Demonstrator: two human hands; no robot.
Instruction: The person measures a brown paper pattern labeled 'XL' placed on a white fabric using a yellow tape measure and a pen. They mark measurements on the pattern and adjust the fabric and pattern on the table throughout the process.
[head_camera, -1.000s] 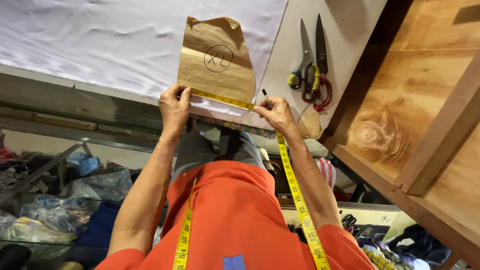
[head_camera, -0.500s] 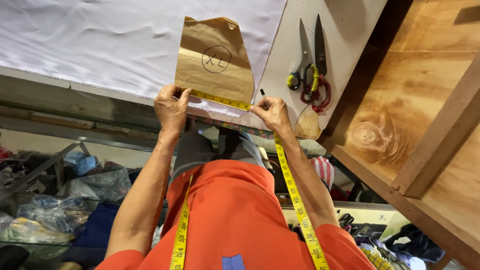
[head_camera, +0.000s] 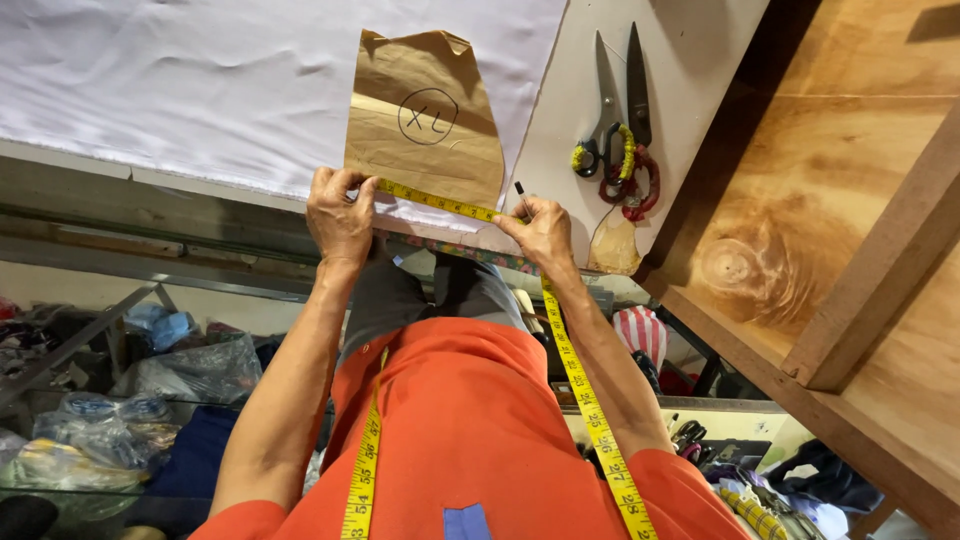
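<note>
A yellow measuring tape (head_camera: 440, 201), flexible and printed with dark markings, is stretched taut across the lower edge of a brown paper pattern piece (head_camera: 425, 115) at the upper middle of the frame; the paper is matte, creased and roughly trapezoidal, with a notched top corner and a hand-drawn circle on its face. The left hand (head_camera: 340, 215) is closed on the tape's near end at the pattern's lower left corner, thumb and fingers pinched together over the tape and paper edge; the right hand (head_camera: 545, 232) is clamped on the tape at the pattern's lower right corner, and a thin dark pencil (head_camera: 521, 196) is gripped in the same fingers, its tip pointing upward. From the right hand the tape is run down towards the bottom of the frame, draped over an orange shirt (head_camera: 450, 440) of smooth knit, with a second length hanging at lower centre-left.

The pattern is laid on white cloth (head_camera: 200, 90), softly wrinkled, spread over a pale table (head_camera: 690, 60) across the upper left; steel scissors (head_camera: 620, 95), long-bladed and with handles wrapped in yellow and red cord, are seen lying at the upper right of centre; a grained plywood panel (head_camera: 830, 200) with a knot fills the right side.
</note>
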